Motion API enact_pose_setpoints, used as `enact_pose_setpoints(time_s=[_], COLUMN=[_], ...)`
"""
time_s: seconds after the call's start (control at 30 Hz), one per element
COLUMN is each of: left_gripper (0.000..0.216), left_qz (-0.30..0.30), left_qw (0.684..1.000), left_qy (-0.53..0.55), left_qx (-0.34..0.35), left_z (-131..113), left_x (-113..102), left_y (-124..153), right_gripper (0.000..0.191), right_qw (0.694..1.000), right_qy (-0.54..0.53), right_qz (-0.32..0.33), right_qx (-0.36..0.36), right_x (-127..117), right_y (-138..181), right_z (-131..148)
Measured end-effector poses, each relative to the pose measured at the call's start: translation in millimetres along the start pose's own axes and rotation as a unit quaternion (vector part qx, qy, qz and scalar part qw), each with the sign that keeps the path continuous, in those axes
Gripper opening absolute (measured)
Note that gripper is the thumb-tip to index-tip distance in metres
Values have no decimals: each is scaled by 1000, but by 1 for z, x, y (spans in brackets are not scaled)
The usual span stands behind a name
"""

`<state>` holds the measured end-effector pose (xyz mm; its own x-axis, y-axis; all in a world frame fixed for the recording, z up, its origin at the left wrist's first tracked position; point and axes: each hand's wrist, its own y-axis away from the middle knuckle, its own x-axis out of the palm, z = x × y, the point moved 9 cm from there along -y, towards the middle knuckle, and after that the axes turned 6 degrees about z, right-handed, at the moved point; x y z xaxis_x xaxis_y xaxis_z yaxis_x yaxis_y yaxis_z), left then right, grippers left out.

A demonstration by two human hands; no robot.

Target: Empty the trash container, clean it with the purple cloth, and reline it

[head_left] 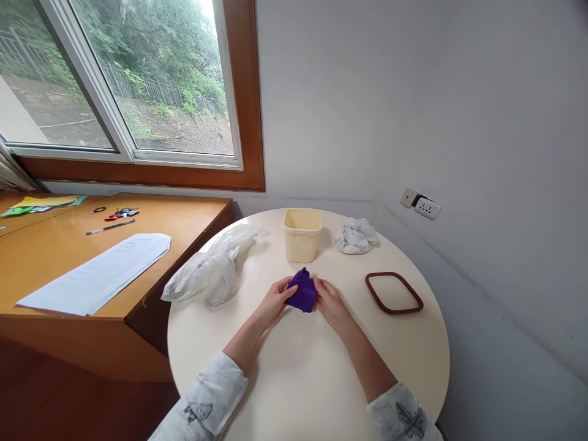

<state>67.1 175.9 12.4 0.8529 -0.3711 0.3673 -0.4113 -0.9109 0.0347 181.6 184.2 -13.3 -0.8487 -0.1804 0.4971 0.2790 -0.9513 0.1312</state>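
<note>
A small purple cloth (303,293) is held up between both hands over the round table. My left hand (277,298) pinches its left edge, thumb lying on top. On the opposite edge my right hand (328,300) grips the cloth with its fingers curled, some of them hidden behind it. Just beyond the hands stands a cream plastic bin (303,242), upright with its top open. To the right lies a brown rounded square ring (394,293), flat on the tabletop.
Clear plastic bags (215,266) lie on the left of the white round table (298,380). A crumpled white bag (356,236) sits at the back right. The wooden desk (193,211) at left bears papers (105,269), a pen (110,227) and keys (123,213).
</note>
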Motion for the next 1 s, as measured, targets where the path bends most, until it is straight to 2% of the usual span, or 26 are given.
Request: enact_pose_setpoints(time_s=[0.23,0.4,0.63,0.83,1.0], left_gripper=[31,32,28,28,26], left_qz=[-8,-10,-20,-86,-154], left_qw=[999,998,998,995,984], left_qy=[-35,-59,-55,-48,-66], left_qx=[17,16,19,26,53], left_z=[-1,-1,-1,-4,-10], left_x=[-1,-2,-4,-16,-35], left_y=[0,0,0,-1,0], right_gripper=[44,35,28,20,20], right_qw=[999,997,998,998,992], right_qy=[-3,14,-4,-53,-96], right_qz=[34,60,61,22,-59], right_qx=[19,43,35,5,-53], right_x=[13,17,16,9,-18], right_y=[7,8,8,6,-2], right_z=[4,-1,-1,5,8])
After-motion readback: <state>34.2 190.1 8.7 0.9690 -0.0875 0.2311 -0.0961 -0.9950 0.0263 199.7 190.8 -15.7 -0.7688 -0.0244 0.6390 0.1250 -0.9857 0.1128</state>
